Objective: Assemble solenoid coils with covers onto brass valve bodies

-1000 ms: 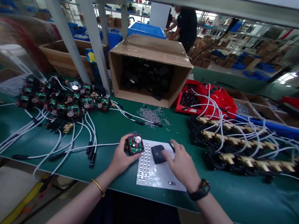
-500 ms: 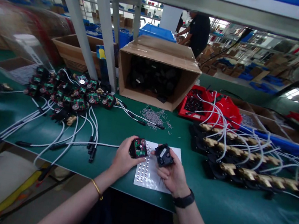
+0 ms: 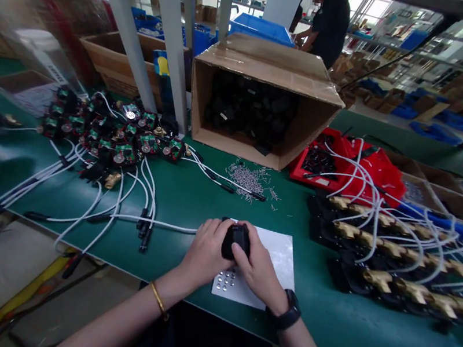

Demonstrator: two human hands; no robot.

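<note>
While both hands meet over the white sheet (image 3: 283, 252) on the green table, the left hand (image 3: 205, 251) and right hand (image 3: 258, 266) curl their fingers tight round one black cover (image 3: 236, 239); the board unit beneath is hidden. The joining looks nearly done, though a heap of open units (image 3: 117, 143) lies uncovered at left. Half a second ago cover and board unit were held apart, one in each hand

Small black plastic housing (image 3: 237, 240), closed side up, gripped above white sheet (image 3: 278, 251) on green bench
</note>
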